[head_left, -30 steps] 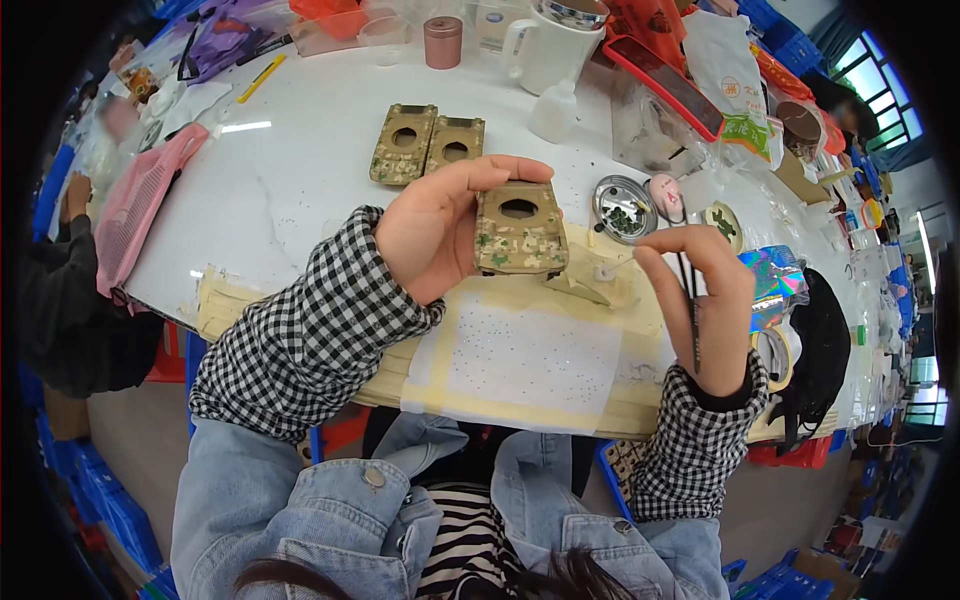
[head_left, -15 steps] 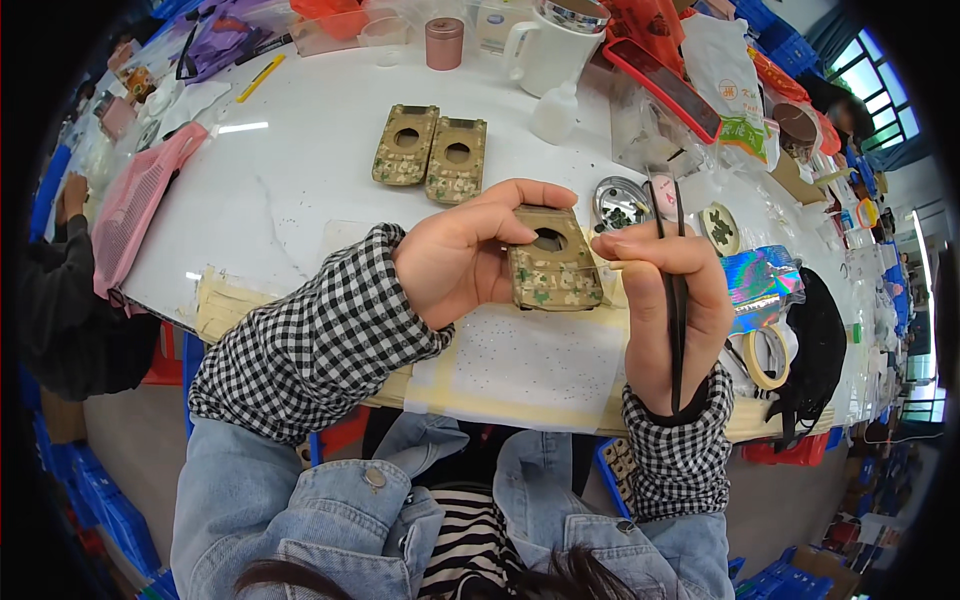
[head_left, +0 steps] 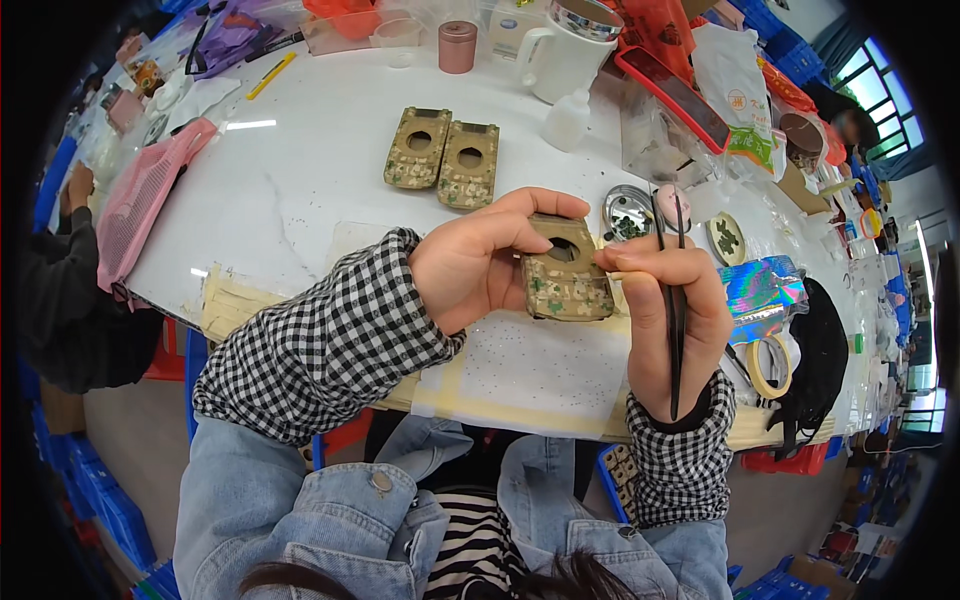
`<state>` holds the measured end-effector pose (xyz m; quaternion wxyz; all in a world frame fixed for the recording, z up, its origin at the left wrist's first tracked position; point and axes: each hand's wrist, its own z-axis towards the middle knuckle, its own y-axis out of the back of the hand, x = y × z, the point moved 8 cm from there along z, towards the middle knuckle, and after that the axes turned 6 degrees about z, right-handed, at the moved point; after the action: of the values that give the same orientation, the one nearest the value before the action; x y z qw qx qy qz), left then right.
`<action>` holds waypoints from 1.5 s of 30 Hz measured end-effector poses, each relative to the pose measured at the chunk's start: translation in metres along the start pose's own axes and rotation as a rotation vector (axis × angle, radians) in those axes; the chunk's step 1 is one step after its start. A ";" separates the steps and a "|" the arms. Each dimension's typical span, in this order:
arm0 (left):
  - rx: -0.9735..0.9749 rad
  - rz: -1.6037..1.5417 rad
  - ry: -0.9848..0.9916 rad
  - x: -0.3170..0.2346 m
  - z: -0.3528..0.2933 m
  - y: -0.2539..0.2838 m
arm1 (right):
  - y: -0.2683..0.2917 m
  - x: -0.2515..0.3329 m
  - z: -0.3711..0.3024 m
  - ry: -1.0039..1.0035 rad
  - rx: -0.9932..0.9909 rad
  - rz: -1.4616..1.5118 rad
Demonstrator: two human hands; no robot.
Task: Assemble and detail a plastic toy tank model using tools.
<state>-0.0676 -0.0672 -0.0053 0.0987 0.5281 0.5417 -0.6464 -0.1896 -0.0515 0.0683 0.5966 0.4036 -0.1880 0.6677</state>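
Between the thumb and fingers of my left hand [head_left: 462, 265] is a camouflage-painted model tank hull [head_left: 570, 288] with a round hole in its top. Black tweezers [head_left: 677, 335] lie upright in my right hand [head_left: 695, 305], tips pointing away from me. The same hand's thumb and forefinger pinch a thin pale stick [head_left: 614, 274], its tip close to the hull's right side; contact is unclear. Two similar hulls, one on the left [head_left: 416, 148] and one on the right [head_left: 469, 165], lie side by side beyond my left hand.
Small dark green parts fill a round clear dish [head_left: 628, 212] and a pale lid [head_left: 726, 238]. Dotted white paper [head_left: 510, 375] is under my hands. Masking tape [head_left: 768, 368] lies right; a white mug [head_left: 565, 55], squeeze bottle [head_left: 567, 120] and red-cased phone [head_left: 675, 100] stand beyond.
The whole view has shifted slightly, so things appear a little farther right and lower. Both hands keep the same grips on the hull, stick and tweezers.
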 end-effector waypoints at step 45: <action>-0.160 0.290 -0.148 -0.009 0.011 0.037 | 0.040 -0.013 -0.099 -0.537 0.062 -0.041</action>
<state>-0.0446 -0.0947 -0.0221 0.2722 0.5422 0.5006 -0.6175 -0.2588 0.0038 0.0075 0.5263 0.5880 -0.3106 0.5299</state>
